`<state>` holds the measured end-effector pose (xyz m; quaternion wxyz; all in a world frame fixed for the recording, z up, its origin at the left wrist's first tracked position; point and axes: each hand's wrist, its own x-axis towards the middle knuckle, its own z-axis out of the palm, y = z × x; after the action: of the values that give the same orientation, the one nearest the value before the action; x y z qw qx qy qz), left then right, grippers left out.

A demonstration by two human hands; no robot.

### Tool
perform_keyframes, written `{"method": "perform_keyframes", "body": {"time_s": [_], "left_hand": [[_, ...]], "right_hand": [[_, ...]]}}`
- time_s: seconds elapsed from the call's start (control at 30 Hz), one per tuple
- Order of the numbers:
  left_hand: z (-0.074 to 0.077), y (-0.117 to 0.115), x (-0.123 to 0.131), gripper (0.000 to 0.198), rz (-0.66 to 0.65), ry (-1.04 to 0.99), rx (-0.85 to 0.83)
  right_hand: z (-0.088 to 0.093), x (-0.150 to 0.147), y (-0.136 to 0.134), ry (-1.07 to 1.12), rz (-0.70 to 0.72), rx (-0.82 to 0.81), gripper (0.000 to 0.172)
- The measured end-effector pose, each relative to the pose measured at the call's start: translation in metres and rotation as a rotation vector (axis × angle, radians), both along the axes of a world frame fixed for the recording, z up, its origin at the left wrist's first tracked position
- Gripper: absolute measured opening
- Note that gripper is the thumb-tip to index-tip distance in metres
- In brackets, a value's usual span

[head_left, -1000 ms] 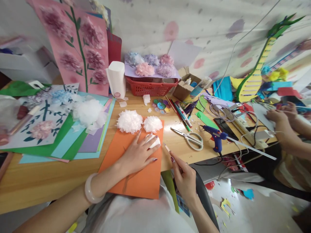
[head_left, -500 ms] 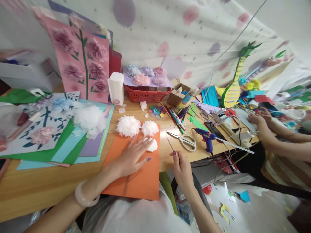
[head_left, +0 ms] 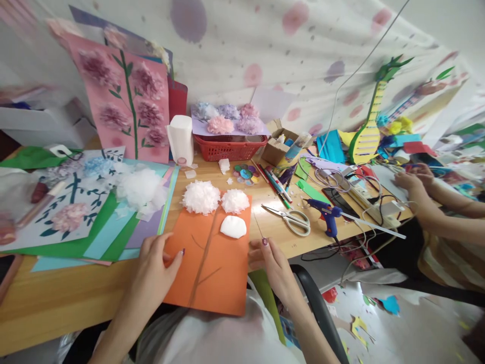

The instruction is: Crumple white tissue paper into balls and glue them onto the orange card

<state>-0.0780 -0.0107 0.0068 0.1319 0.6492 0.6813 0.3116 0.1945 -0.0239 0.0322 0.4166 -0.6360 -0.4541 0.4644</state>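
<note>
In front of me lies an orange sheet of paper (head_left: pixel 223 273), with a drawn stem and two side branches. Two fluffy white paper flowers (head_left: pixel 200 197) sit along its top edge, and a smooth white oval pad (head_left: pixel 233 227) lies just below the right one. My left hand (head_left: pixel 159 265) rests at the sheet's left edge, thumb and fingers apart with nothing between them. Beside the right edge, my right hand (head_left: pixel 275 263) pinches a thin stick (head_left: pixel 258 225) between thumb and fingers, its far end pointing up and away.
Scissors (head_left: pixel 290 218), a blue glue gun (head_left: pixel 329 217) and several pens (head_left: pixel 276 184) lie to the right. Coloured papers and white tissue (head_left: pixel 140 189) are at left. A red basket (head_left: pixel 230 149) stands behind. Another person's hands (head_left: pixel 413 179) work at far right.
My left hand has drawn back from the white pad to the sheet's left edge, uncovering the pad and drawn stem. My right hand has shifted slightly left, still pinching the stick.
</note>
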Motion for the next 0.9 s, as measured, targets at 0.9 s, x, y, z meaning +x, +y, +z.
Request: {"method": "perform_keyframes", "body": {"time_s": [0.9], "left_hand": [[-0.007, 0.051, 0.089, 0.06, -0.809, 0.541, 0.217]], "right_hand": [[0.023, 0.028, 0.015, -0.856, 0.319, -0.176, 0.036]]}}
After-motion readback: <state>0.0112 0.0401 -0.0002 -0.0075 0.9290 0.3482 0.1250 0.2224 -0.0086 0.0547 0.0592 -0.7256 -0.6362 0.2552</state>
